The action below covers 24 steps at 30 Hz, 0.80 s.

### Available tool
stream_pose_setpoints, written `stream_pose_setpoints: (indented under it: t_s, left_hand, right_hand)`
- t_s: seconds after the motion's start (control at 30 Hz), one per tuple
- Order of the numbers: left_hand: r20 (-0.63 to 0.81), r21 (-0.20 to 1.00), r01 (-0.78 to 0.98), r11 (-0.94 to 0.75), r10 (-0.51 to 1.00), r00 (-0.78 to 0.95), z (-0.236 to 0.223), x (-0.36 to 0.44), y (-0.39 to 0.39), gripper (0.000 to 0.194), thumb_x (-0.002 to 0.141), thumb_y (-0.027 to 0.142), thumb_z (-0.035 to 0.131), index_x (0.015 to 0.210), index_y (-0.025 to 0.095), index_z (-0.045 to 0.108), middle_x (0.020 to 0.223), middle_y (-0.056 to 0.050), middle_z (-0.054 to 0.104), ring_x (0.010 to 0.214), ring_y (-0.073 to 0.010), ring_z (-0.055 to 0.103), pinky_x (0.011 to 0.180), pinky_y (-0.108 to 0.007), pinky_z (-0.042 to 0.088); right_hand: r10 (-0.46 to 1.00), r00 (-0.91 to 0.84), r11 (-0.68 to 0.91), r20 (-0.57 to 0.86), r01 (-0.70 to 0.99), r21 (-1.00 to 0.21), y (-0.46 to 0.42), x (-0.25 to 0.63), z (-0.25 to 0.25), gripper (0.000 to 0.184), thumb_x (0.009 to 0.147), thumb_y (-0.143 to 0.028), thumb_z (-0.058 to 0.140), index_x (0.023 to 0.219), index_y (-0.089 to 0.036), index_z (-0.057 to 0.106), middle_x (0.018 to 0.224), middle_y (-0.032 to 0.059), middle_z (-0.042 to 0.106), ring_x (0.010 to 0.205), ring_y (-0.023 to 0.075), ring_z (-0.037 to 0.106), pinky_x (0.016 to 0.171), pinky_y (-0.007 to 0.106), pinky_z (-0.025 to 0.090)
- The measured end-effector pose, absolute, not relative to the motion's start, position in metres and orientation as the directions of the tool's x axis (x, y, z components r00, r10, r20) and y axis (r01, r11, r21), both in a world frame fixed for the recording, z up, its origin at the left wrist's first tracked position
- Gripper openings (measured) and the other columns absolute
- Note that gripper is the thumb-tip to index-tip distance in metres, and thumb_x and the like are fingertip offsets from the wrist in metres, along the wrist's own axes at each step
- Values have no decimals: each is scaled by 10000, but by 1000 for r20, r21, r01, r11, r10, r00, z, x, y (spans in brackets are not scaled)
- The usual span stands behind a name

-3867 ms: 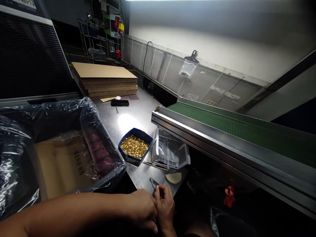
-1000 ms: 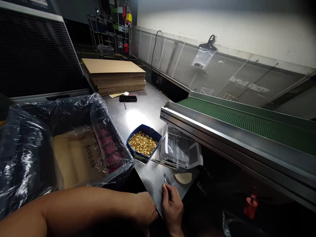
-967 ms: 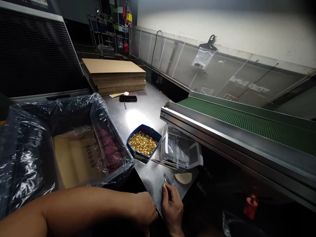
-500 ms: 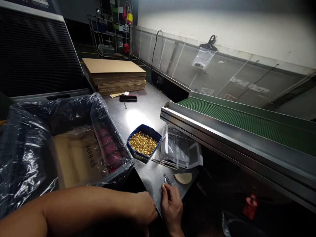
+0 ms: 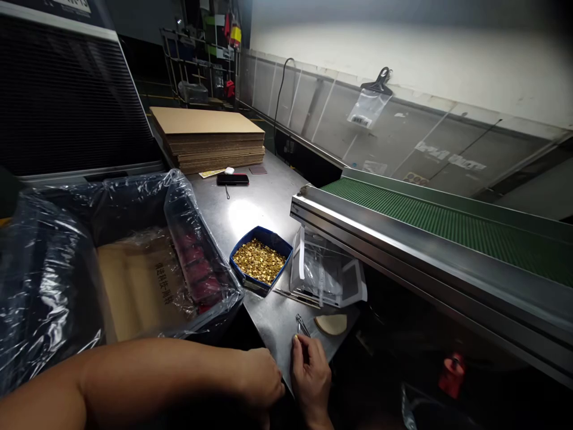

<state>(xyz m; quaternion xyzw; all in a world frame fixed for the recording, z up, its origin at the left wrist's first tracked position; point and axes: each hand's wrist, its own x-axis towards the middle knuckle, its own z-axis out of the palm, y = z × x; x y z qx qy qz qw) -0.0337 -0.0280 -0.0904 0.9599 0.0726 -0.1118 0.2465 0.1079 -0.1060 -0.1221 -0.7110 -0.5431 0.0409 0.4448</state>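
While right hand (image 5: 312, 376) fingers pinch a tiny gold piece (image 5: 296, 338) by tweezers (image 5: 302, 324) | left hand (image 5: 262, 385) curled, grip unclear | on bench (image 5: 250, 209)

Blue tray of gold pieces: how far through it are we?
Done: nothing finished shows on the green belt. In hand: the right hand pinches one small gold piece at the table edge, beside the small metal tool; the left hand is closed next to it. Left: the blue tray looks full.
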Motion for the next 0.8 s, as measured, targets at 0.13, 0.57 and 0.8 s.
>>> stream_pose_setpoints:
  t_s: [0.13,0.57,0.8]
  left_hand:
    - [-338,405,83,-910,-65,939,-81,-33,-26,452,723,595,782,865,165,767,753,-115,744,603,-300,677,554,-383,500]
    - [-352,396,187,-899,40,935,-50,-23,-20,408,833,543,718,750,145,756,591,-88,689,540,-274,657,495,-341,487]
    - [-192,466,396,-791,347,918,-31,-20,-4,263,898,440,659,947,184,691,918,-64,732,833,-270,712,691,-335,561]
  right_hand:
    - [817,407,-23,407,730,-683,-107,109,-124,182,957,-345,577,928,-209,695,787,28,674,695,144,665,636,226,527]
    - [834,485,-98,261,596,-797,-110,110,-128,239,911,-437,604,897,-230,723,805,42,684,724,176,665,668,272,521]
    - [735,677,-227,43,305,-925,-105,123,-126,386,818,-575,671,895,-203,743,910,84,719,863,237,676,807,340,533]
